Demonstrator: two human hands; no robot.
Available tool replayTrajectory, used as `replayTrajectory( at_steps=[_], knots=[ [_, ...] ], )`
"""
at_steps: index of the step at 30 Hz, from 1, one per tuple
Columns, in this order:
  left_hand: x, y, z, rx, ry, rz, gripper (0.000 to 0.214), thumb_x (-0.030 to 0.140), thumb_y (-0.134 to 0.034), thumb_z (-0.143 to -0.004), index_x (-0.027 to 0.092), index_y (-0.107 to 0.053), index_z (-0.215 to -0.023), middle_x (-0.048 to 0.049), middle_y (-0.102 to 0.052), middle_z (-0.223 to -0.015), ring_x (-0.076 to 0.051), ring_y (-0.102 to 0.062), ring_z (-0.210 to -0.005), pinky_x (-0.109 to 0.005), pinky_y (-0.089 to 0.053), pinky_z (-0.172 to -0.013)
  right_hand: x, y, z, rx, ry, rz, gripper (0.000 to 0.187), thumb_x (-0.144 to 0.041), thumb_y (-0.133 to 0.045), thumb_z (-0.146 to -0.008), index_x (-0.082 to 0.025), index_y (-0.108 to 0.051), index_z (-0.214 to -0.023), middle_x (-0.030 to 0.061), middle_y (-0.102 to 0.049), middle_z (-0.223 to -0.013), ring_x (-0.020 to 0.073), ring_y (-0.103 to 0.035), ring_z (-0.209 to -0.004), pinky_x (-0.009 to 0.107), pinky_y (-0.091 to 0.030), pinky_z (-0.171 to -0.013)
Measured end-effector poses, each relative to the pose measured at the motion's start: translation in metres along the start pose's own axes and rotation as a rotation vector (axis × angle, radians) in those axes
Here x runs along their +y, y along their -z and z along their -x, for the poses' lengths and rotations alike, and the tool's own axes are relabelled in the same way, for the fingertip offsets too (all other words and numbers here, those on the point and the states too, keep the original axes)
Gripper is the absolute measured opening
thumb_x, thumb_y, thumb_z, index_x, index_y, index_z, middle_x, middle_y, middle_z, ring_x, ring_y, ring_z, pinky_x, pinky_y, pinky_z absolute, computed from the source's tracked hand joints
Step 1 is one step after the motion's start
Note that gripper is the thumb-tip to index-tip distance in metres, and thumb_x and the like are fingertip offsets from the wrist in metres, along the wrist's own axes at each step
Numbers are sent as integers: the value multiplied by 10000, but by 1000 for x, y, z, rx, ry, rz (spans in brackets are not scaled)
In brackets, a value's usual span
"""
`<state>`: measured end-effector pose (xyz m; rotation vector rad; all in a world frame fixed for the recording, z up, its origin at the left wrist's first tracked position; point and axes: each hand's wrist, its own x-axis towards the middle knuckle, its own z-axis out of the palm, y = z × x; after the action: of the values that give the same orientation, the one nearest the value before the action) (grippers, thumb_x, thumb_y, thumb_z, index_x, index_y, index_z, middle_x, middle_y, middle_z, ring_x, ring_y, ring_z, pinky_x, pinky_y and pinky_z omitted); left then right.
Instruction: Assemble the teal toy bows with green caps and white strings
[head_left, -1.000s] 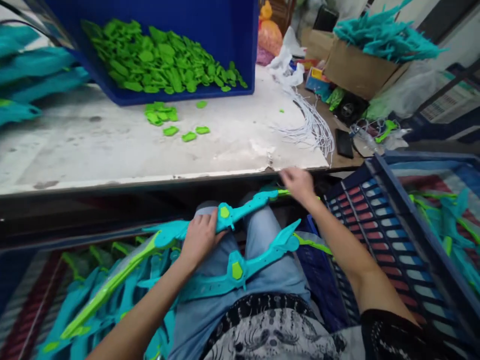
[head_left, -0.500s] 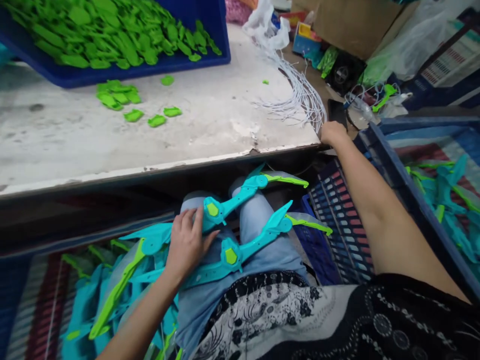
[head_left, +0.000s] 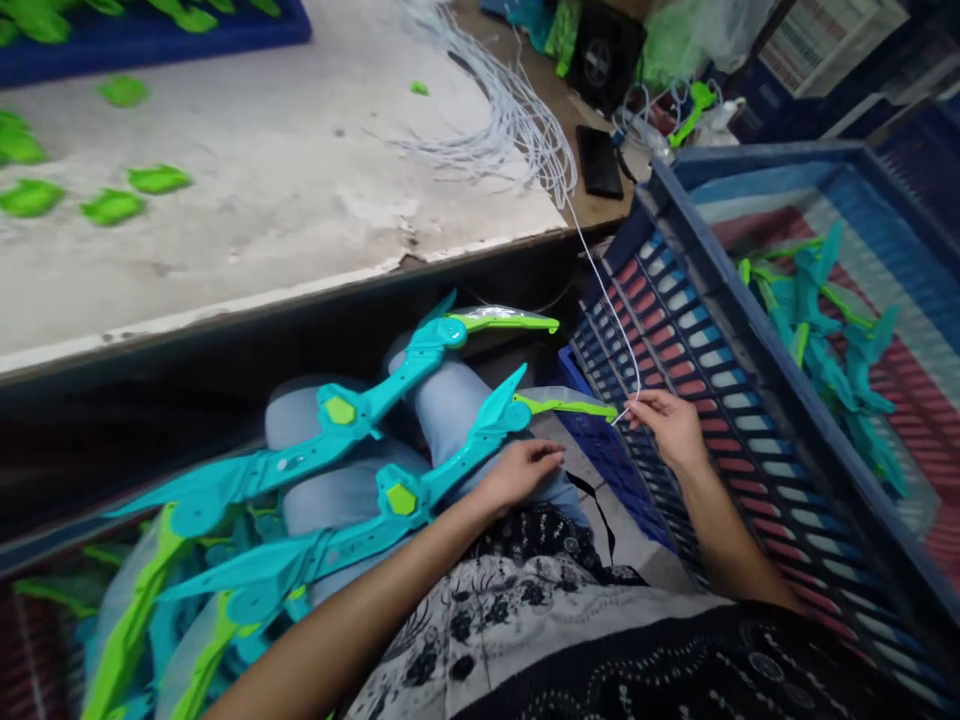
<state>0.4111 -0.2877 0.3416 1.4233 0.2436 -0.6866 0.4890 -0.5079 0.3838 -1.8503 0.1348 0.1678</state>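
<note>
Two turquoise toy bows lie across my lap, with lime-green limb ends and a green badge in the middle of each. The nearer toy bow (head_left: pixel 457 450) has its right green tip at my right hand (head_left: pixel 669 425). Between thumb and fingers, that hand pinches the end of a white string (head_left: pixel 616 318), which runs up to the table. My left hand (head_left: pixel 523 472) is below the nearer bow's right arm, fingers stretched loosely to the right and holding nothing. Farther out lies the other toy bow (head_left: pixel 356 410), with neither hand on it.
On the white table (head_left: pixel 300 200) lie a bundle of white strings (head_left: pixel 517 120), loose green pieces (head_left: pixel 112 206) and a blue bin's edge (head_left: pixel 225 48). A blue crate (head_left: pixel 679 215) at right holds more bows. Several bows are piled at lower left. A dark phone-like slab (head_left: pixel 598 160) lies behind.
My right hand has come from the table corner down to the nearer bow's tip, drawing one string along. My left hand has left the farther bow and moved right. The view has shifted right.
</note>
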Motion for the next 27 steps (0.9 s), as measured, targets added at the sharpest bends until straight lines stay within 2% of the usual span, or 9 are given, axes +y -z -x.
replayTrajectory(
  at_steps=[3, 6, 12, 17, 22, 27],
  knots=[
    [-4, -23, -29, 13, 205, 262, 178, 127, -593, -814, 102, -677, -969, -62, -688, -770, -138, -632, -689, -246, -492, -662, 20, 10, 17, 163, 61, 49, 263, -405, -744, -662, -180, -685, -785, 5, -662, -627, 148, -628, -561, 298, -568, -571],
    [-4, -38, -47, 8, 266, 396, 206, 83, -622, -790, 94, -658, -992, -52, -662, -738, -116, -613, -641, -233, -494, -640, 39, 8, 20, 206, 138, 97, 234, -409, -692, -724, -187, -683, -798, 17, -669, -698, 156, -642, -595, 318, -587, -604],
    [0, -49, -67, 7, 265, 441, 257, 48, -542, -846, 88, -614, -1089, -28, -640, -696, -90, -603, -591, -204, -489, -607, 60, -1, 17, 192, 376, 298, 175, -343, -589, -850, -199, -689, -838, 49, -691, -852, 174, -671, -749, 320, -584, -690],
    [3, -54, -80, -13, 245, 463, 173, 41, -534, -854, 102, -631, -984, -25, -650, -686, -90, -616, -579, -203, -495, -611, 55, -2, 21, 164, 487, 464, 177, -305, -534, -891, -231, -690, -851, 60, -708, -861, 201, -674, -824, 354, -569, -768],
    [4, -60, -87, -57, 240, 455, 168, 28, -497, -869, 105, -610, -771, -38, -661, -676, -88, -614, -564, -201, -492, -603, 53, -1, 25, 183, 500, 539, 215, -310, -493, -907, -252, -693, -854, 69, -713, -873, 220, -677, -854, 391, -556, -826],
    [4, -62, -89, -75, 227, 426, 212, 26, -472, -880, 102, -604, -732, -38, -657, -669, -81, -602, -554, -206, -488, -610, 60, -4, 27, 130, 453, 486, 202, -311, -505, -899, -251, -691, -848, 67, -711, -869, 214, -675, -833, 377, -555, -796]
  ],
)
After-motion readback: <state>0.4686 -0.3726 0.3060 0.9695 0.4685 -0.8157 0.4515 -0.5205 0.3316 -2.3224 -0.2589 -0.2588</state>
